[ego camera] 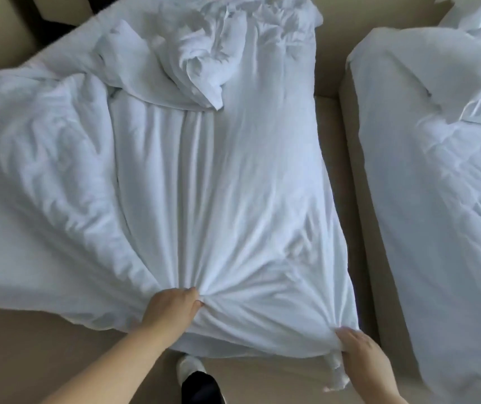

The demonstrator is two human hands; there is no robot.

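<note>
A white sheet (pixel 242 176) lies stretched along the bed in front of me, with long creases running toward its near end. My left hand (pixel 172 309) grips a bunched fold of the sheet at the bed's foot. My right hand (pixel 358 352) grips the sheet's near right corner, which hangs over the bed edge. A rumpled white duvet (pixel 44 158) covers the bed's left side. More crumpled white bedding (pixel 204 62) is heaped at the far end.
A second bed with white bedding (pixel 443 170) stands to the right, across a narrow tan floor gap (pixel 338 158). My foot in a white shoe (pixel 191 371) stands on the tan floor at the bed's foot.
</note>
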